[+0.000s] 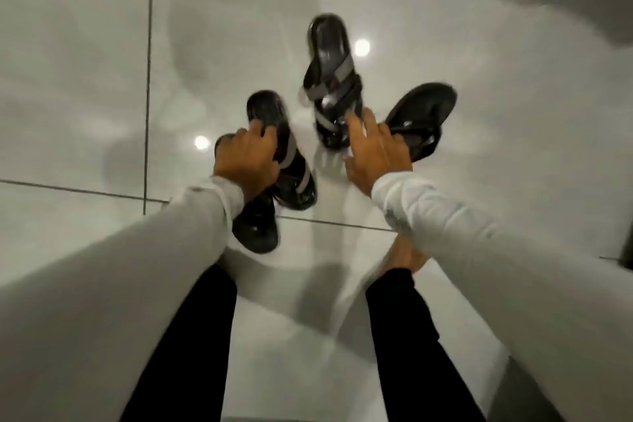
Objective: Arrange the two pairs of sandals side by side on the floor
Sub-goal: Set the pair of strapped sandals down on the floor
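Four black sandals lie close together on the glossy white tile floor [85,79]. My left hand [246,158] curls its fingers over the edge of a grey-strapped sandal [291,161]. Just below my left wrist lies a plain black flip-flop [255,229]. The other grey-strapped sandal [330,75] lies further away, heel pointing far. My right hand [373,154] has its fingers spread, the fingertips touching that sandal's near end and the palm over the near end of a second black flip-flop [423,113], which angles off to the right. The image is motion-blurred.
Dark grout lines [149,79] cross the floor left of and below the sandals. My bare foot [407,259] and dark trouser legs [400,336] are beneath my arms. A dark object [627,259] shows at the right edge. Ceiling lights reflect off the tiles.
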